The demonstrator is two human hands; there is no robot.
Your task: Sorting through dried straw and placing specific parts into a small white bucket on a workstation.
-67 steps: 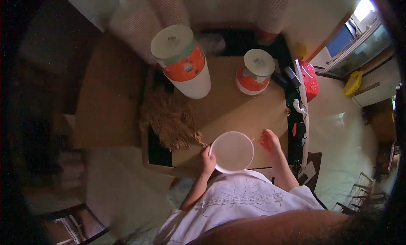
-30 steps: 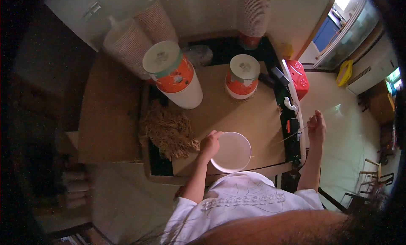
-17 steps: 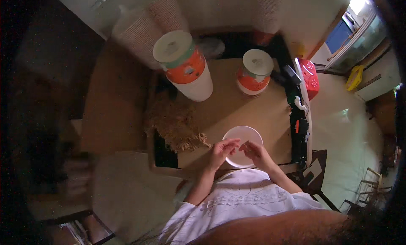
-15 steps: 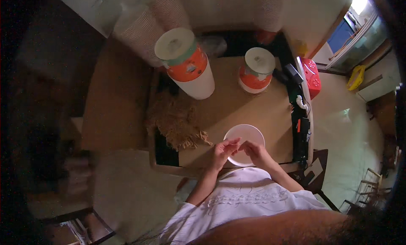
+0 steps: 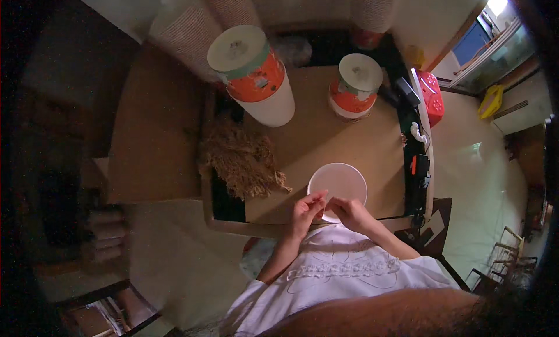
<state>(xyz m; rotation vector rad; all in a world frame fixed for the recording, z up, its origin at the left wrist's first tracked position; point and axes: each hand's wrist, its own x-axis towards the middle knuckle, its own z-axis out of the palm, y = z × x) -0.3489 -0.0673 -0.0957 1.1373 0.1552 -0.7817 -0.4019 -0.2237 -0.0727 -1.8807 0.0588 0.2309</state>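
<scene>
My left hand (image 5: 306, 213) and my right hand (image 5: 348, 213) meet over the near rim of a round white bowl (image 5: 338, 183). The fingers of both are pinched together, fingertips close to each other. Whatever lies between them, if anything, is too small to make out. To the left of the bowl is a heap of brown, stringy fibre (image 5: 241, 159), loose strands sticking out toward it. Behind stand a tall orange-and-white cylinder (image 5: 256, 84) with a pale round top and a shorter one (image 5: 353, 95) of the same colours.
Brown board (image 5: 308, 127) covers the table. Small black devices and cables (image 5: 418, 165) line its right edge, with a red plastic stool (image 5: 431, 98) beyond. Tall ridged stacks (image 5: 192, 40) rise at the back left, and another (image 5: 371, 11) at the back. A yellow bag (image 5: 492, 101) lies farther right.
The view has tilted slightly, so the table things sit a little higher in the picture. Both hands stay pinched, and now lie closer to the bowl's near rim.
</scene>
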